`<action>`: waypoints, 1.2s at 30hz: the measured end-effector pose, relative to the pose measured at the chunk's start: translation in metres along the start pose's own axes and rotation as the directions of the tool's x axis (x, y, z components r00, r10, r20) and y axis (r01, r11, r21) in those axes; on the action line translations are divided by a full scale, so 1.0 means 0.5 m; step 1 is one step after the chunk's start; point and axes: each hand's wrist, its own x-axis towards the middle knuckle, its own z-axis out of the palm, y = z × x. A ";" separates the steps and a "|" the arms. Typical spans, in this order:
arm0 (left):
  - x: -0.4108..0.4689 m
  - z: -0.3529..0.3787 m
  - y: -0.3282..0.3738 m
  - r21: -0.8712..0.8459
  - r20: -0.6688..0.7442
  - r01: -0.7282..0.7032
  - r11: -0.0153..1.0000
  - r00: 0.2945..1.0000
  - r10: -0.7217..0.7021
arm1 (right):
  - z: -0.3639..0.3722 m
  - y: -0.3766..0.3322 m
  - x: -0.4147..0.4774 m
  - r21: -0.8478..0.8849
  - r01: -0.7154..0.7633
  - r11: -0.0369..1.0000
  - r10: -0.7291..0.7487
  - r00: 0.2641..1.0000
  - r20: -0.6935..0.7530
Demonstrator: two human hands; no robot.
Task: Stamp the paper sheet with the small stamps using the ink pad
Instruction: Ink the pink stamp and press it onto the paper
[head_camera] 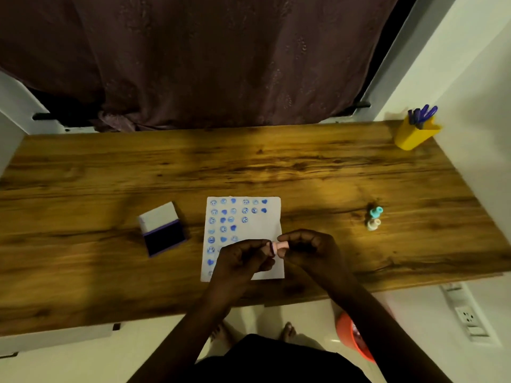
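Observation:
A white paper sheet [260, 217] lies in the middle of the wooden table [110, 172], covered with several blue face and heart prints. Above its lower part, my left hand [243, 261] and my right hand [309, 250] meet around a small pink stamp [279, 246] held sideways, its dark inked end toward the left hand. The right hand's fingers pinch its body; the left hand's fingertips touch its end. An open ink pad [164, 239] with a dark blue pad and raised white lid sits left of the sheet. A teal stamp [376, 212] and a cream stamp [373, 224] stand to the right.
A yellow pen holder [414, 134] with purple pens stands at the table's far right corner. A dark curtain [207, 59] hangs behind the table. An orange bin [356, 335] sits on the floor at the right, below the table's near edge.

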 end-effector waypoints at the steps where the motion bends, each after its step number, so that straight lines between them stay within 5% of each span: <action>1: 0.000 0.004 0.001 0.004 0.001 -0.004 1.000 1.000 0.004 | -0.005 0.001 -0.004 -0.031 0.011 0.999 -0.011 1.000 -0.010; 11: 0.002 0.049 0.003 0.022 0.106 -0.041 0.999 0.994 0.039 | -0.059 0.017 -0.024 -0.021 0.045 0.999 -0.044 0.999 0.031; 17: 0.035 0.084 -0.019 0.189 0.147 -0.126 0.974 0.984 0.099 | -0.098 0.038 -0.030 0.047 0.039 0.998 -0.041 0.999 0.026; 21: 0.057 0.111 -0.036 0.367 0.187 -0.149 0.918 0.979 0.084 | -0.132 0.066 -0.032 -0.213 0.110 0.971 -0.122 0.992 -0.041; 25: 0.076 0.125 -0.054 0.358 0.108 -0.091 0.929 0.993 0.055 | -0.162 0.090 -0.030 -0.587 0.078 0.806 -0.184 0.975 -0.124; 36: 0.094 0.147 -0.067 0.383 0.040 -0.055 0.922 0.998 0.043 | -0.146 0.129 -0.002 -0.765 0.134 0.630 -0.093 0.991 0.098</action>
